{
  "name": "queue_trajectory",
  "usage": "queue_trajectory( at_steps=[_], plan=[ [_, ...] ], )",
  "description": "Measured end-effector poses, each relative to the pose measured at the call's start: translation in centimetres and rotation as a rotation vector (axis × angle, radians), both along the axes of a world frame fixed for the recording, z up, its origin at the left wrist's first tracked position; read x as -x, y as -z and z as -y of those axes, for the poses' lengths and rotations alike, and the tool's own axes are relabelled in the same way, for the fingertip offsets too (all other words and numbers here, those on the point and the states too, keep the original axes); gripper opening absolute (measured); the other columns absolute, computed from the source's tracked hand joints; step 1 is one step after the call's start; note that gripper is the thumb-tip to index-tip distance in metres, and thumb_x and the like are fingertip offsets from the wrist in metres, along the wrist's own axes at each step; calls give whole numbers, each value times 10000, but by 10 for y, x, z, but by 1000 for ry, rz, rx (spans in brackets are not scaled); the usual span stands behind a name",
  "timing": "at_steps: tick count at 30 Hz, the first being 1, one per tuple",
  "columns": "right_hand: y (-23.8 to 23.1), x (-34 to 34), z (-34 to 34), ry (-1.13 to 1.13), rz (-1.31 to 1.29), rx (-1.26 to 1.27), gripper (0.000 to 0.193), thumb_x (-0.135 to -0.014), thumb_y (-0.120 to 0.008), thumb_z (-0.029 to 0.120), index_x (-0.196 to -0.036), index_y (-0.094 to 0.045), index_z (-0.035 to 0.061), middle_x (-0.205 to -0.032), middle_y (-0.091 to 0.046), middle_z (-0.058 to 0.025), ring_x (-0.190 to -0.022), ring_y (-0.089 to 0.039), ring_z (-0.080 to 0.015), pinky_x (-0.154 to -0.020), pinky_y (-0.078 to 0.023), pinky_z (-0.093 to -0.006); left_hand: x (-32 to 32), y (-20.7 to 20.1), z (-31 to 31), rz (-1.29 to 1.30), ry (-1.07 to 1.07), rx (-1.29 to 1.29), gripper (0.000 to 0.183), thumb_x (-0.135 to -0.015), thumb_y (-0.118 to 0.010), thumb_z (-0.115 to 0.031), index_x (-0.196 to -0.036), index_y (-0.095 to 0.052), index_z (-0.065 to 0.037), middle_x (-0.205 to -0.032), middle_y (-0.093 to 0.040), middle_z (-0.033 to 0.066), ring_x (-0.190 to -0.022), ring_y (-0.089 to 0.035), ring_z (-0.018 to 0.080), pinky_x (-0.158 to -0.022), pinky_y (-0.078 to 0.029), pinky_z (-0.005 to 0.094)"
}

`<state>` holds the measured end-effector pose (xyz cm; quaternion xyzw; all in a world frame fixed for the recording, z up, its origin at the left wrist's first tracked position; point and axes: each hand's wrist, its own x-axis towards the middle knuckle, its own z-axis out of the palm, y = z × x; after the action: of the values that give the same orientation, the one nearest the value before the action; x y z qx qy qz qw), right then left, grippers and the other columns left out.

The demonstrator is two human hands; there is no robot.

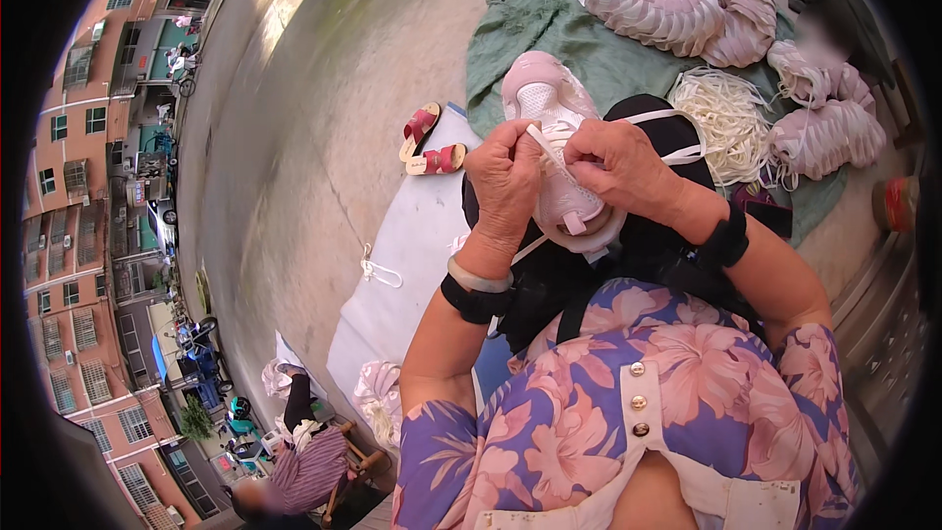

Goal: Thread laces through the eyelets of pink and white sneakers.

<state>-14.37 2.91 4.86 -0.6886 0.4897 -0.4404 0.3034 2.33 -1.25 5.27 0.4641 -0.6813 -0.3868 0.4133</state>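
Observation:
A pale pink and white sneaker [536,79] rests on my black-clad lap, its toe pointing away from me. My left hand [505,177] is closed in a pinch on the white shoelace [551,150], beside the shoe's left edge. My right hand [625,169] pinches at the lacing over the tongue, its fingertips pressed together on the lace. One loose lace length [687,128] loops out to the right over my dark trousers. Another strand hangs below my left hand. The exact eyelets under my fingers are hidden.
Ahead, a green cloth [520,20] carries coiled pink shoe parts [677,5] and a heap of white laces [721,123]. Red slippers [437,159] lie on a pale sheet [392,304] at left. A red container [895,204] stands far right. Another person [309,471] sits lower left.

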Motion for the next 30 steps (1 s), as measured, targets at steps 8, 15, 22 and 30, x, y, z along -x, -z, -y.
queue_trajectory(
  at_steps=[8,15,22,30],
  plan=[
    [-2,0,3,25,-31,-15,74,-740,-585,116,-758,-606,48,-732,-602,-129,-694,-603,-318,-632,-465,-397,1,-7,-1,4,22,57,124,-887,-554,-30,-930,-646,40,-709,-592,-20,-607,-489,22,-517,-397,176],
    [0,1,9,-41,72,-90,57,-741,-580,95,-749,-601,42,-725,-604,-129,-693,-598,-315,-632,-465,-384,-1,-5,2,-11,8,93,120,-871,-564,-16,-930,-648,45,-727,-600,-18,-643,-503,32,-556,-424,185],
    [-7,1,10,-18,-147,65,63,-747,-578,102,-715,-594,49,-706,-584,-107,-689,-584,-315,-622,-445,-390,1,-2,3,-16,8,153,104,-856,-584,-16,-915,-650,39,-720,-596,-22,-649,-495,35,-564,-422,190],
    [-19,3,13,-80,-439,174,65,-751,-562,92,-702,-585,55,-732,-565,-105,-719,-578,-306,-668,-428,-411,2,-5,2,35,5,206,84,-846,-598,-17,-897,-649,26,-693,-604,-3,-637,-500,46,-559,-425,207]
  ],
)
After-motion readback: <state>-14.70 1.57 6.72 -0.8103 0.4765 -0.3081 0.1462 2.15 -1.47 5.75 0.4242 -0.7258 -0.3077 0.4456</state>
